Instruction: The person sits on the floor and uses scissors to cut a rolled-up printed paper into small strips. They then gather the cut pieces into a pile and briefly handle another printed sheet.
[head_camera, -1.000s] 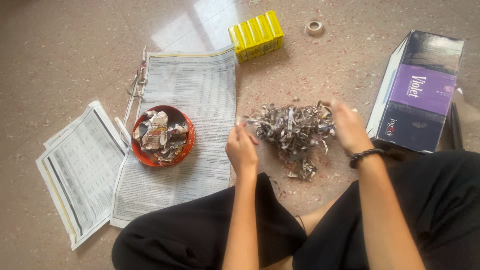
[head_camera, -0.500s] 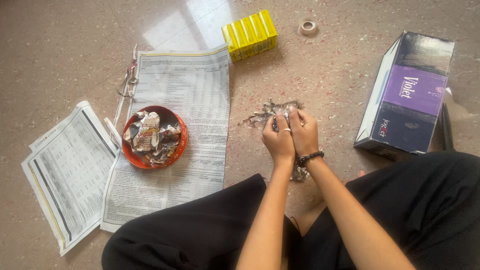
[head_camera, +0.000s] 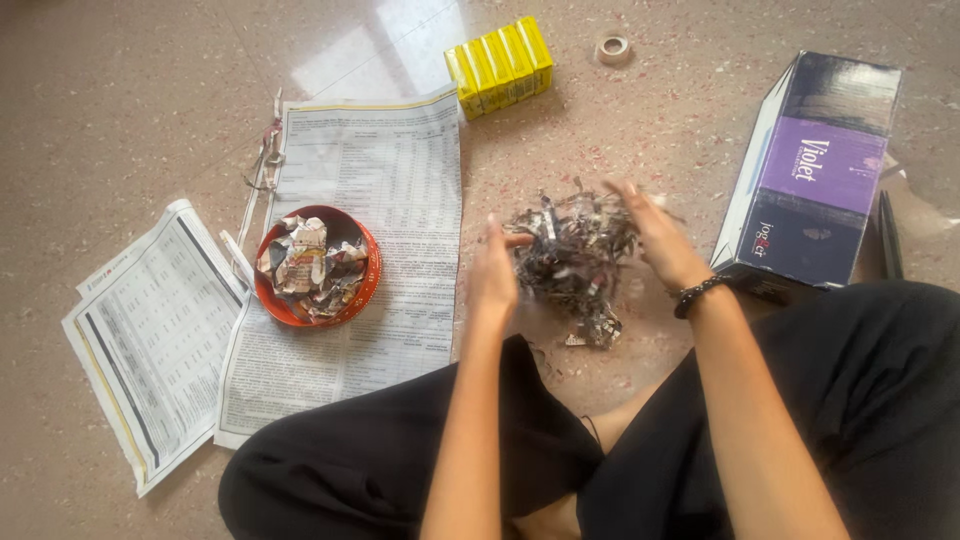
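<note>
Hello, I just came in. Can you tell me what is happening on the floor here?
A person sits cross-legged on the floor, with the left hand and right hand on either side of a heap of shredded paper. Beside them, an orange bowl of crumpled paper scraps stands on a newspaper sheet. A purple box lies to the right.

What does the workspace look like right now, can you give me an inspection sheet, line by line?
Surface: speckled stone floor, small scraps scattered on it.
Job's things: pile of shredded paper strips on the floor between the hands.
Clutter: red bowl of crumpled paper on a newspaper sheet; second newspaper beside it; yellow packs; tape roll; purple box.
Grippers: left hand open at the pile's left edge; right hand open, blurred, at its right side.
Cables: nothing seen.
Surroundings: person seated cross-legged in black trousers.
</note>
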